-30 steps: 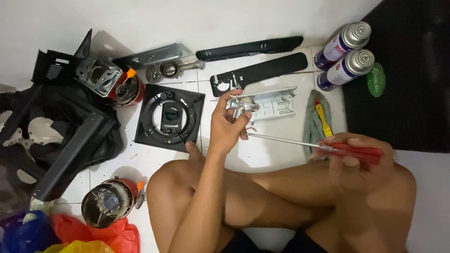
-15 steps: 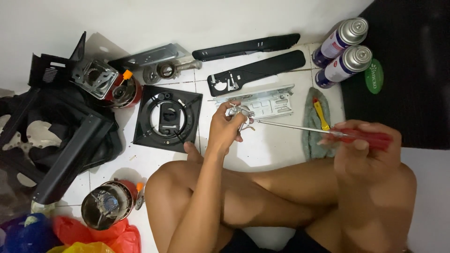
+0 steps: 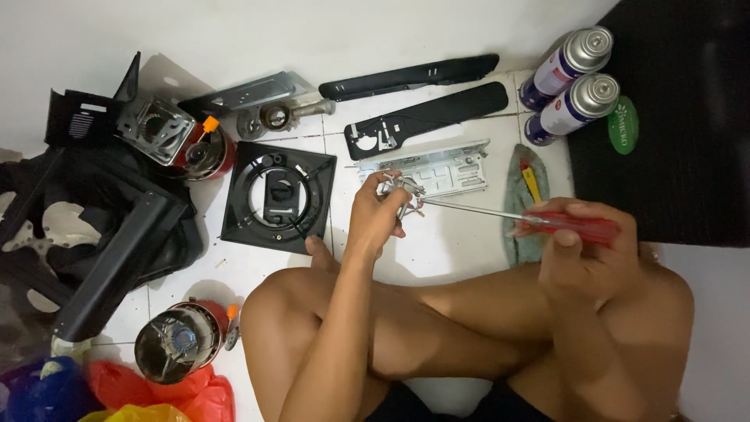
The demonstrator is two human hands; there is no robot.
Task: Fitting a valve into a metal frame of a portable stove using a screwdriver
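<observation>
head | my left hand (image 3: 375,219) pinches small metal fitting (image 3: 405,190) at centre, held up to meet the tip | right hand (image 3: 586,250) at 3 o'clock, fingers wrapped round red-handled screwdriver (image 3: 566,227), shaft aimed 9 o'clock into fitting | perforated metal bracket (image 3: 437,168) just behind at 12 | gas canisters (image 3: 574,78) at 1

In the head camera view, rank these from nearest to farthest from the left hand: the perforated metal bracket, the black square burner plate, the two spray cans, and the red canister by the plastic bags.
From the left hand:
1. Perforated metal bracket, just above the fingers.
2. Black square burner plate, to its left.
3. Red canister, lower left, and the two spray cans, upper right: too close to call.
</observation>
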